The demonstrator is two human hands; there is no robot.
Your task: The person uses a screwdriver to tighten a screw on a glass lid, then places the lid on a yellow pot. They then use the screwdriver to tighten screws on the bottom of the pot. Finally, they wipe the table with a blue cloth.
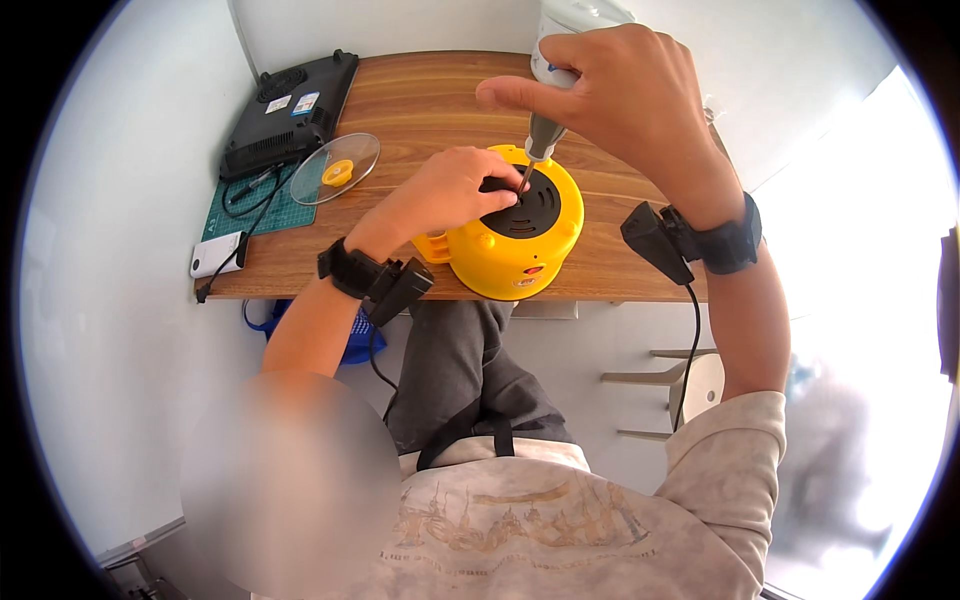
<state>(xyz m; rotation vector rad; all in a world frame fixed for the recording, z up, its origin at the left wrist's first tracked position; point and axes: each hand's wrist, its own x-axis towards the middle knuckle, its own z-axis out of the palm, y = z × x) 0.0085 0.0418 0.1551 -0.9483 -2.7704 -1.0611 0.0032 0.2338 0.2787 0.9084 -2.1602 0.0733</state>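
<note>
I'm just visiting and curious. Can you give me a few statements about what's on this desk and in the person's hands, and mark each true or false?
1. The right hand holds a powered screwdriver with its tip down on the yellow appliance. True.
2. The left hand rests on the appliance's black underside. True.
3. The glass lid sits on the appliance. False: it lies apart on the desk, to the left.
4. The desk is bare metal. False: it is wood-patterned.
5. A green mat lies at the desk's left end. True.
</note>
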